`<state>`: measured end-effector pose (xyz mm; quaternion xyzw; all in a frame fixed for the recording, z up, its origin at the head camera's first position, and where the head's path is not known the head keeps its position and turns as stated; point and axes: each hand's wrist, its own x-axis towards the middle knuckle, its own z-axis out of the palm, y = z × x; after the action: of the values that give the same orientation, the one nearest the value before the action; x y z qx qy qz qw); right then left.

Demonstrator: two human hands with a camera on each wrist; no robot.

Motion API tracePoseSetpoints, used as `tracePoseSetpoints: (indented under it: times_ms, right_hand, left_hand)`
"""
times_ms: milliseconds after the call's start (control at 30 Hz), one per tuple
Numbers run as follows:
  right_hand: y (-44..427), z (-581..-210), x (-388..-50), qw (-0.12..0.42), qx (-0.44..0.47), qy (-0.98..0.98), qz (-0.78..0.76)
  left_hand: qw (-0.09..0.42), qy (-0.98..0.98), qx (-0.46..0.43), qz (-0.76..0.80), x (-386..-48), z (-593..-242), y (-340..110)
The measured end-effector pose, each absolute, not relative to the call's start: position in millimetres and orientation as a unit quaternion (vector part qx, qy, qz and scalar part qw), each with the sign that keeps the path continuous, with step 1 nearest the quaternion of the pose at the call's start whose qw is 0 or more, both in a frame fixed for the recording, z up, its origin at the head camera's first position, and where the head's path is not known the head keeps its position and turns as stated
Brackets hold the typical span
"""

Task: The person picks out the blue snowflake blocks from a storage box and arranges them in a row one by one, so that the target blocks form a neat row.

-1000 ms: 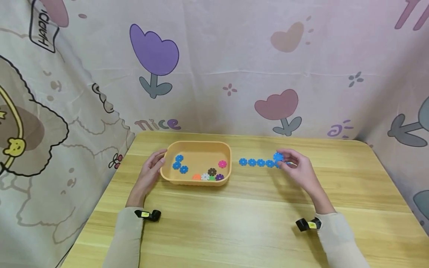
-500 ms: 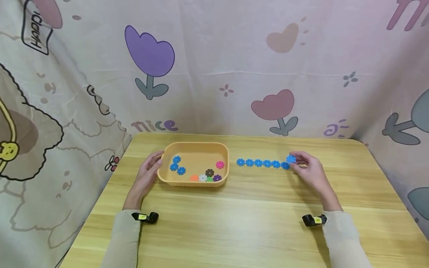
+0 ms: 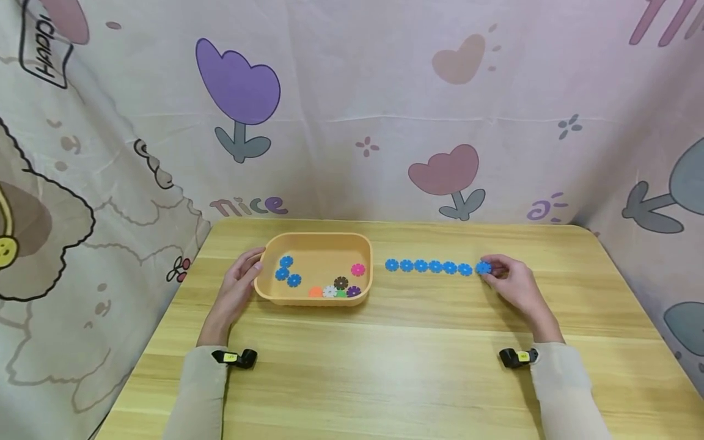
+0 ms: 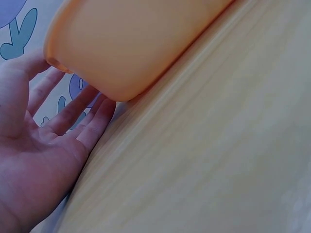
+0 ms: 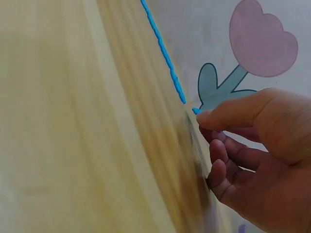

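Head view: right of the tray (image 3: 313, 300), just beyond a row of discs (image 3: 436, 266), a blue disc (image 3: 483, 267) is pinched by nearly closed fingers (image 3: 497, 259) of the right hand (image 3: 514, 283). The tray's left rim is held by the left hand (image 3: 235, 287) with loosely bent fingers. The row could be made crooked if the disc is pushed too hard toward the tray.

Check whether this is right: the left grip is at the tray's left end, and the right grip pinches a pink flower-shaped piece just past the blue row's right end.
Wrong on colour: the piece the right grip pinches is blue, as the head view shows. The rest stands: left grip at the left end of the tray, piece just past the blue row.
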<state>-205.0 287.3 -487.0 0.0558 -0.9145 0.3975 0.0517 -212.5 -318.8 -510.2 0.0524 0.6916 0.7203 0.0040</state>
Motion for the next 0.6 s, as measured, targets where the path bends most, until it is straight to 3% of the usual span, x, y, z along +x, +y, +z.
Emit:
tracePoseSetpoints:
  times_ms: [600]
  right_hand:
    - [293.4, -489.1, -205.9, -0.001, 0.072, -0.918, 0.389]
  left_hand:
    - [0.001, 0.689, 0.053, 0.723, -210.9, -509.1, -317.9]
